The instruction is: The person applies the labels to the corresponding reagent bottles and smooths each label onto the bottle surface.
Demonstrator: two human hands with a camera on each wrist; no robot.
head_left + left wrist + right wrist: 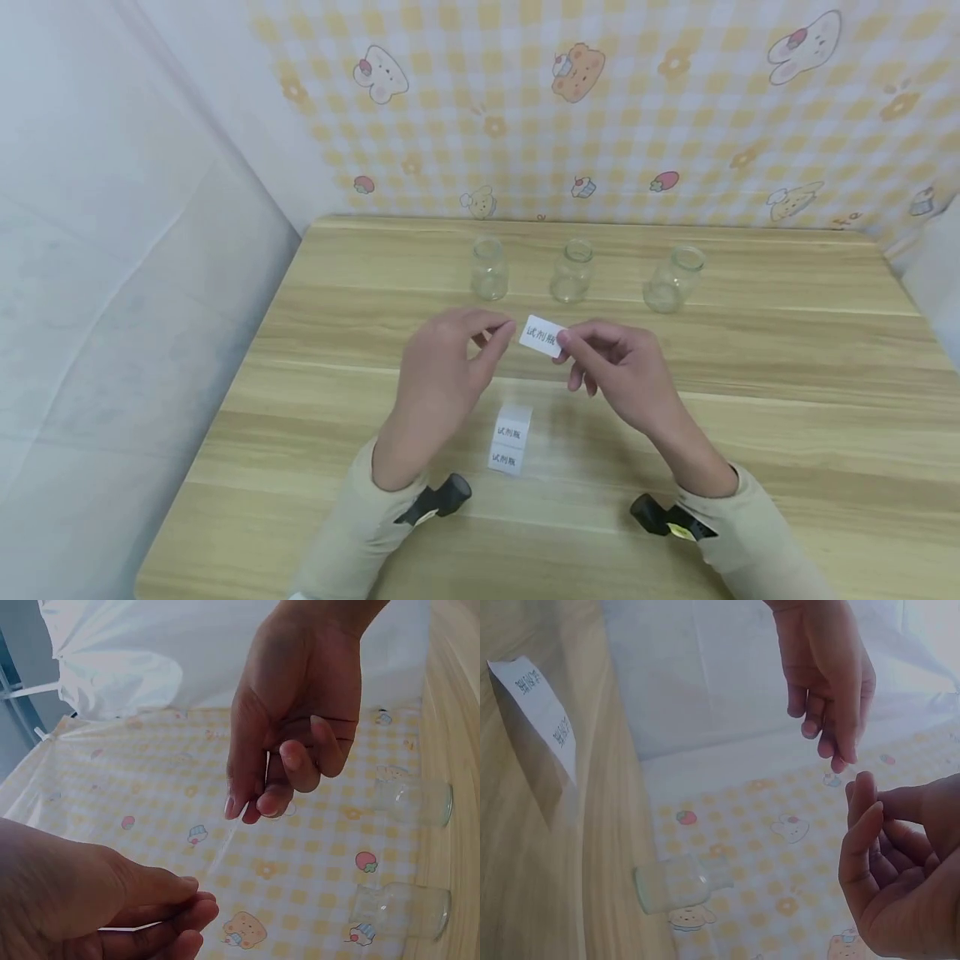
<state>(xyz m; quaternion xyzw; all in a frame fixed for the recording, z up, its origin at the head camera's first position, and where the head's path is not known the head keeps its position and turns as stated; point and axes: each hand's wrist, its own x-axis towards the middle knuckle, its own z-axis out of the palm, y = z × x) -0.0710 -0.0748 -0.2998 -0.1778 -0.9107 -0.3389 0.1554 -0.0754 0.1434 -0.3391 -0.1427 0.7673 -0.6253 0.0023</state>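
Observation:
Between the thumb and fingertip of my right hand [626,367] is pinched the right end of a small white label [536,333] with black printed characters. My left hand [446,367] is just off the label's left edge, its thumb and fingertip brought together, with nothing visible between them. Seen from the left wrist, the label [223,851] is nearly edge-on, a thin pale strip between the two hands. A label strip [507,454] printed with the same characters lies on the table below the hands; in the right wrist view this strip [544,709] is bent, partly raised off the wood.
Three clear glass jars without lids stand in a row beyond the hands: a left jar [490,271], a middle jar [572,275] and a right jar [667,287]. Behind the wooden table [300,400] hangs a yellow checked cloth [510,92]; a white sheet [112,250] hangs on the left.

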